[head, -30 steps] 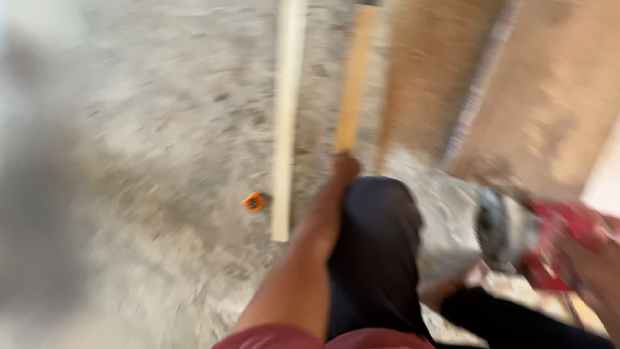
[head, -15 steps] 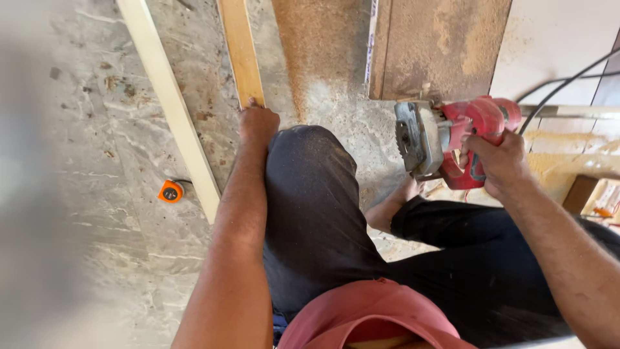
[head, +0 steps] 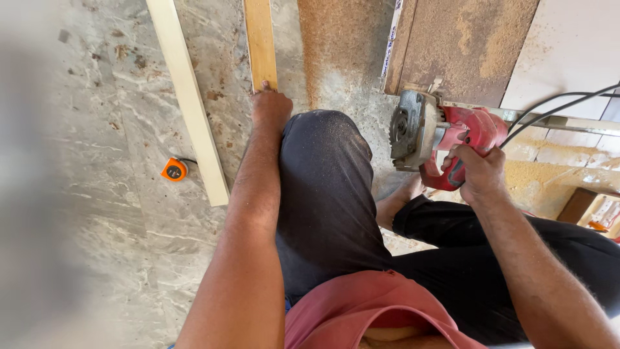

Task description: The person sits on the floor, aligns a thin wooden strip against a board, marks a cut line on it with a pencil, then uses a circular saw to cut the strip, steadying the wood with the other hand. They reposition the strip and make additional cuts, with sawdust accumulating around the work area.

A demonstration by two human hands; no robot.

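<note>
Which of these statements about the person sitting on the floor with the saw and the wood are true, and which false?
1. The right hand grips a red power saw. True.
2. The left hand rests on the end of a yellowish wooden strip. True.
3. The orange tape measure lies on the person's knee. False: it lies on the floor beside a pale wooden strip.
4. The saw has no cable. False: a dark cable leads away from it.
5. Sawdust covers part of the floor. True.

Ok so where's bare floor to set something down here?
Free: grey stone floor left of the pale wooden strip, below the orange tape measure. Crowded: right, around the right hand holding the red circular saw.
</note>
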